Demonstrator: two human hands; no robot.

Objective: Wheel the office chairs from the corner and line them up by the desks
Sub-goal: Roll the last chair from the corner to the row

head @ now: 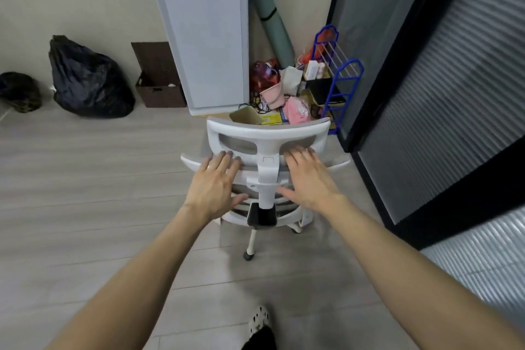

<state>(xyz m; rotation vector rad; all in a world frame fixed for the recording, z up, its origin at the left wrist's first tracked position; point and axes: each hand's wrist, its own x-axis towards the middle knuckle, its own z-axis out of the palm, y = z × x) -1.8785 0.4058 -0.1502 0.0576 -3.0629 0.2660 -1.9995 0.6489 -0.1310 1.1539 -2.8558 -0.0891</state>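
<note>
Both hands are out in front, fingers spread flat, and neither has actually closed on anything yet. Left hand (217,183) has its fingertips at the top edge of the backrest on the left of the spine, right hand (306,179) is laid over the same edge on the right of it. Whether the palms are really pressing on the frame or just about to land, can't tell from this angle.

The thing they're after is the white office chair (265,156), sitting dead centre of the frame with its back to the person, headrest up top and one caster leg poking out toward the bottom. It's parked right in the corner: a tall white panel (204,31) leans just beyond it at upper centre, and a heap of clutter (279,94) with a blue wire rack (339,77) is jammed in just behind the headrest, upper right of centre. A black bin bag (88,79) and a brown basket (159,85) sit along the wall at upper left, well clear.

Progress-wise this looks like square one for this chair. It's not out of the corner, no desks are in view anywhere, and only one chair shows, so there's no telling how many are already lined up. Left to do, by the look of it: get a proper hold, pull it back clear of the clutter, turn it, and roll it over to the desks.
</note>
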